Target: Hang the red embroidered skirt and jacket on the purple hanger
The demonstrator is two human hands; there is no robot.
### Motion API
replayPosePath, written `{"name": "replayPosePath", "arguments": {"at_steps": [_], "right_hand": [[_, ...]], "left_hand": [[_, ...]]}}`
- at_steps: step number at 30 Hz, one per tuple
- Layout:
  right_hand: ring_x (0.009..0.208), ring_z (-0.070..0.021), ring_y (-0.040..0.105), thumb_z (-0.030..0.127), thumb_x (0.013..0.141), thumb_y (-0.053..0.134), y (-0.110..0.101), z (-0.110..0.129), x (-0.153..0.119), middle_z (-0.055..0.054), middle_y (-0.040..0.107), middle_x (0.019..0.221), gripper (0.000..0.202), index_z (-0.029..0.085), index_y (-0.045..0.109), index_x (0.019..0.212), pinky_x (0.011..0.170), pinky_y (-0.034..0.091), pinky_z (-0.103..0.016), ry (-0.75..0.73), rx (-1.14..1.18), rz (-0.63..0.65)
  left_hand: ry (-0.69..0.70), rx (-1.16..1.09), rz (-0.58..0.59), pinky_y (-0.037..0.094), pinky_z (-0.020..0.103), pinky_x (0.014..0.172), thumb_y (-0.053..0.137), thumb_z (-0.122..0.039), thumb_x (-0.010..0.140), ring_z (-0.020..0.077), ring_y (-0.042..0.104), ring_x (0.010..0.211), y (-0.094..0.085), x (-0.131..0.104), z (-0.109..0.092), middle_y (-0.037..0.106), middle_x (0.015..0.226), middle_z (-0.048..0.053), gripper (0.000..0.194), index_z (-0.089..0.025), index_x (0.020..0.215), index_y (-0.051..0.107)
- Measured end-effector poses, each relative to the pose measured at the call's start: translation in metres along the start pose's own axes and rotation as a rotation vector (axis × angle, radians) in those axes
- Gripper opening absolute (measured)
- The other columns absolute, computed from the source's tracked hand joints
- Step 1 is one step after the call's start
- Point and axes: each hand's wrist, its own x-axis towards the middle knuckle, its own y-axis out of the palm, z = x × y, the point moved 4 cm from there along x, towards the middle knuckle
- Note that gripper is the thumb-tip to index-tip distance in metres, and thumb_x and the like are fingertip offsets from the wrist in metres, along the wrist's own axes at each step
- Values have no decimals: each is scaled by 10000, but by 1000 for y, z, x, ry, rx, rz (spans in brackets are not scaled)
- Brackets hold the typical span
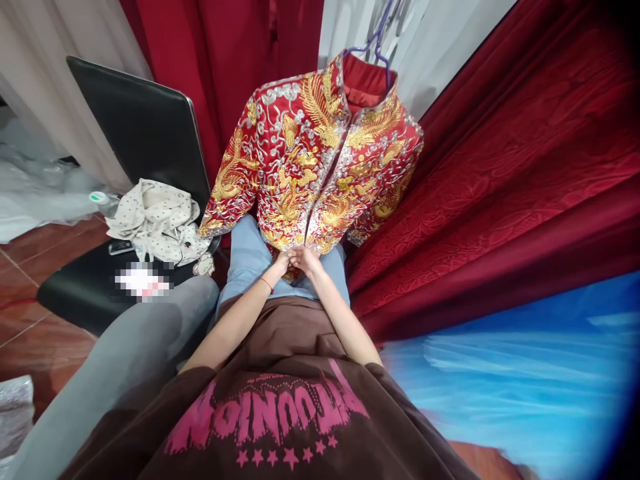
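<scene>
A red embroidered jacket [290, 167] with gold and silver thread hangs upright before me, its front opening running down the middle. At the bottom of that opening my left hand [284, 259], with a thin red cord on its wrist, has its fingers closed on the hem. Right beside it, my right hand [307, 259] is closed at the same edge, fingertips meeting those of the left. The small spot between the fingers is hidden. A purple hanger [377, 43] holds the jacket's collar from above.
On the left stands a black chair [145, 120] with a spotted cloth [155, 217], a small dark device [121, 247] and a bottle [103, 200] by it. Red curtains [500, 167] line the right, above blue tulle [520, 360]. White fabric [40, 193] lies at far left.
</scene>
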Motion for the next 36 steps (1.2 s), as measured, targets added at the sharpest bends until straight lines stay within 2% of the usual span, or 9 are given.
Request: {"name": "replayPosePath", "arguments": {"at_steps": [4,6,8,11,14,16,19,29,36], "right_hand": [[912,-220,666,229,876,579,-24,7,-4,-97,685,757,263,210,482,632,837,491,-295,-100,-312,-175],[1144,-276,609,231,875,585,-37,12,-5,-155,708,941,284,212,462,620,1001,419,-364,-154,-442,-277],[1224,-311,567,239,878,577,-44,14,-4,-192,700,1051,276,206,473,625,1068,359,-415,-187,-543,-335],[1145,-289,613,254,873,569,-46,12,0,-170,716,1001,219,199,531,665,1030,397,-392,-211,-635,-349],[910,-225,671,256,864,557,-46,7,6,-85,696,755,204,204,546,667,869,475,-306,-220,-656,-301],[708,-189,648,260,865,536,-47,4,10,-29,620,593,224,209,531,647,738,484,-266,-217,-639,-243],[533,-144,564,266,869,505,-49,-1,17,18,549,516,230,215,497,644,617,457,-235,-220,-584,-173],[440,-107,494,215,850,501,-43,-19,28,55,531,501,184,227,427,682,494,382,-200,-162,-362,-93],[419,-88,387,192,799,528,-40,-8,17,76,423,461,173,212,450,646,456,330,-185,-63,-170,-38]], "left_hand": [[2,-6,3,454,215,595,826,-274,629,108,598,581,3,-4,-2,636,565,-13,209,-156,696,666],[-5,-8,26,467,218,645,834,-228,590,123,630,667,6,-6,-1,687,650,10,199,-151,704,689],[-24,-6,59,469,226,674,820,-207,579,130,634,709,7,-5,2,709,705,24,172,-147,672,688],[-46,-1,87,470,242,731,798,-206,579,138,637,768,7,-1,6,721,763,24,149,-150,674,698],[-48,1,80,472,259,786,801,-216,575,160,651,855,4,3,9,738,827,31,186,-162,737,727],[-50,1,76,473,273,812,813,-216,565,175,657,892,3,5,12,746,850,41,219,-164,765,740],[-54,1,73,476,294,845,828,-212,552,187,660,904,1,7,15,747,844,46,238,-161,769,745],[-62,33,68,465,278,809,834,-236,544,173,646,870,-4,16,18,736,826,41,272,-162,780,721],[-51,60,10,484,337,853,850,-196,532,192,660,830,-6,16,16,729,777,53,293,-138,782,708]]}}
